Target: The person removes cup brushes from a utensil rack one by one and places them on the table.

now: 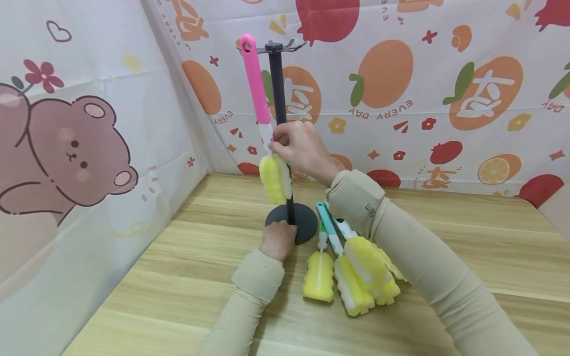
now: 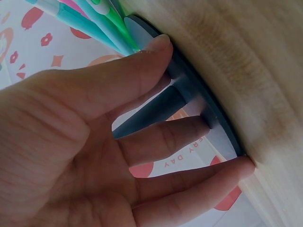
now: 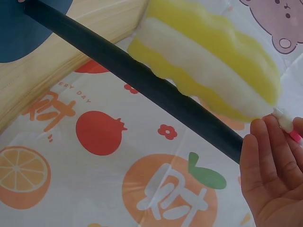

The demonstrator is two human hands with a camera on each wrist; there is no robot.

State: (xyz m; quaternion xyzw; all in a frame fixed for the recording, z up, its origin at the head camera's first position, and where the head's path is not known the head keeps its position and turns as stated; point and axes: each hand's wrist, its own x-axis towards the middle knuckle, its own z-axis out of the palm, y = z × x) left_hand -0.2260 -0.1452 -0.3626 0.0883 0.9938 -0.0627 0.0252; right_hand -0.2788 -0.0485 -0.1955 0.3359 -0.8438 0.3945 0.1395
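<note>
My right hand [image 1: 303, 148] pinches the white neck of a bottle brush with a pink handle [image 1: 257, 89] and a yellow-and-white sponge head [image 3: 213, 61]. The brush stands nearly upright, sponge down, beside the pole of a dark stand [image 1: 278, 84]. Its handle's holed end meets a hook at the stand's top; whether the hook passes through the hole I cannot tell. My left hand [image 2: 104, 137] presses on the stand's round base [image 2: 199, 92] with its fingers spread and extended, the pole showing behind them.
Several more bottle brushes with yellow sponge heads [image 1: 318, 277] lie in a bunch on the wooden table [image 1: 187, 277], right of the base. Teal and green handles [image 1: 327, 222] point toward the base. Printed cloth [image 1: 213, 143] hangs behind and to the left.
</note>
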